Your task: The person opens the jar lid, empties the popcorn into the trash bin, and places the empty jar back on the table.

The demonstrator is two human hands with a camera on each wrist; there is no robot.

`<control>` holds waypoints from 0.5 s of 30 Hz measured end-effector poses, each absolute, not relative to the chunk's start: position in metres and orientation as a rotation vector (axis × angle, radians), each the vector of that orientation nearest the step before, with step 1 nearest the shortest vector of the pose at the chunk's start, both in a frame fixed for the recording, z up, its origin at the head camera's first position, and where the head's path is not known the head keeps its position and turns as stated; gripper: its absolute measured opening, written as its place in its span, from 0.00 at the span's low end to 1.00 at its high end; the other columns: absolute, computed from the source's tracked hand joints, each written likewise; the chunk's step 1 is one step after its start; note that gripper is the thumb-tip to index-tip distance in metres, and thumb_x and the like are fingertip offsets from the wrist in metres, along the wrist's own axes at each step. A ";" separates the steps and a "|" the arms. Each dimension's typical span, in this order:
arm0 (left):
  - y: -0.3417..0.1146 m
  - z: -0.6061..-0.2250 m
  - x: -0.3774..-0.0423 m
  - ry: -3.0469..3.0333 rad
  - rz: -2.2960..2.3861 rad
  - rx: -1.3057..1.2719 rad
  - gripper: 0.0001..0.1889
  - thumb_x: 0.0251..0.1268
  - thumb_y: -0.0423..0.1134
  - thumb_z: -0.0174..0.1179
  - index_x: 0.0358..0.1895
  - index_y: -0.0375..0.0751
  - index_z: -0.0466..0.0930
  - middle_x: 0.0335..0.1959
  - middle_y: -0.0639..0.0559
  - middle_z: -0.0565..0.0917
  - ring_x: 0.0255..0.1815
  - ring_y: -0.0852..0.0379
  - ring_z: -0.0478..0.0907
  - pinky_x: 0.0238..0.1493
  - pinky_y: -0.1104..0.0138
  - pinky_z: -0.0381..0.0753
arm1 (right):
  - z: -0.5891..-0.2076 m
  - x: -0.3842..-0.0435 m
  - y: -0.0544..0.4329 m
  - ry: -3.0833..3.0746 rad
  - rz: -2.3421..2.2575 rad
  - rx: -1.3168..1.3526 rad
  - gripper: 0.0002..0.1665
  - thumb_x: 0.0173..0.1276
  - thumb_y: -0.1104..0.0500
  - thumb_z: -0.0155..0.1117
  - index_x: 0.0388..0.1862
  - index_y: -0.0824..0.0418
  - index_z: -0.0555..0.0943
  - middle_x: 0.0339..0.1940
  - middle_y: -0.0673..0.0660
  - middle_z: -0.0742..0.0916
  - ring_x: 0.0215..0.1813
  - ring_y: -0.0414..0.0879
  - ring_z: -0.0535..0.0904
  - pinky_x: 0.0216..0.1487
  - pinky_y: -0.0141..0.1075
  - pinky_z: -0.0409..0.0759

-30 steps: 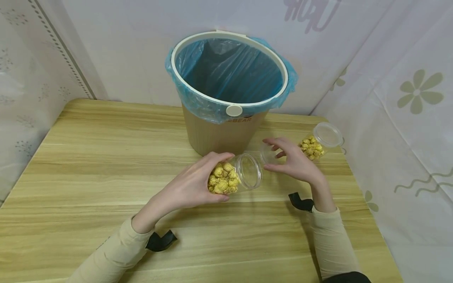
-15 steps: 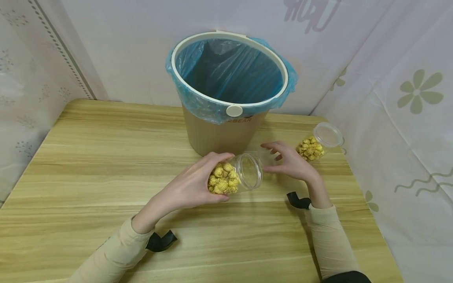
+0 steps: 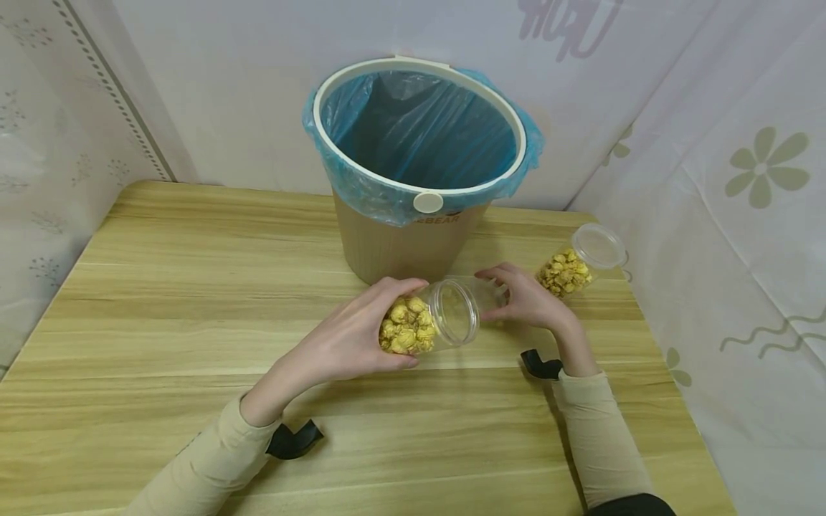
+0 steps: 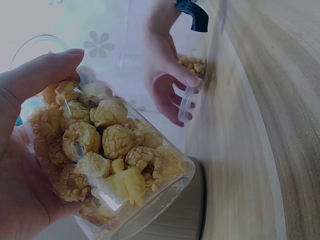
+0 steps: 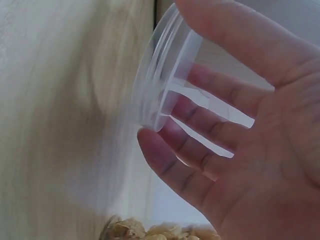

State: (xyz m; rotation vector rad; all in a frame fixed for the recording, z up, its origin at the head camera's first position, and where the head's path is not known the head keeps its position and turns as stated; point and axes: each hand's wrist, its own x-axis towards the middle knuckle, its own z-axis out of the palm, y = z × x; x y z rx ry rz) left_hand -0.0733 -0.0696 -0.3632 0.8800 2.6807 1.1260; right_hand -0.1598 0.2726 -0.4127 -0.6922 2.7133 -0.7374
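A clear plastic jar of yellow popcorn (image 3: 405, 327) is tipped on its side above the table, its uncapped mouth facing right. My left hand (image 3: 345, 333) grips it round the base, thumb and fingers on opposite sides. The popcorn pieces (image 4: 112, 142) fill the jar's lower part in the left wrist view. Just right of the mouth, my right hand (image 3: 525, 297) pinches a clear round lid (image 5: 167, 75) by its rim, between thumb and fingers. A small gap appears between lid and jar in the head view.
Behind the hands stands a beige bin (image 3: 400, 251) with a blue liner (image 3: 368, 193) folded over its rim. A second clear jar of popcorn (image 3: 564, 272) stands at the wooden table's (image 3: 193, 287) right rear. Curtains (image 3: 219, 100) with printed patterns hang behind and at both sides.
My right hand has moved slightly left and down with the lid, bringing it nearer the jar's mouth. The left hand and its jar have stayed in place.
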 end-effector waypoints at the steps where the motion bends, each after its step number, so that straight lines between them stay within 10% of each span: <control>1: -0.070 -0.363 -0.073 2.680 1.128 0.880 0.50 0.46 0.52 0.82 0.75 0.63 0.64 0.63 0.60 0.76 0.60 0.59 0.77 0.55 0.54 0.83 | -0.413 -0.160 0.273 2.712 -0.728 -0.693 0.49 0.52 0.48 0.85 0.71 0.60 0.76 0.66 0.62 0.81 0.61 0.60 0.79 0.61 0.56 0.80; 15: -0.070 -0.363 -0.073 2.675 1.131 0.876 0.50 0.46 0.52 0.82 0.75 0.59 0.64 0.64 0.60 0.76 0.62 0.58 0.76 0.57 0.53 0.83 | -0.423 -0.161 0.273 2.719 -0.624 -0.653 0.46 0.50 0.49 0.86 0.68 0.58 0.78 0.66 0.63 0.79 0.63 0.59 0.77 0.65 0.57 0.77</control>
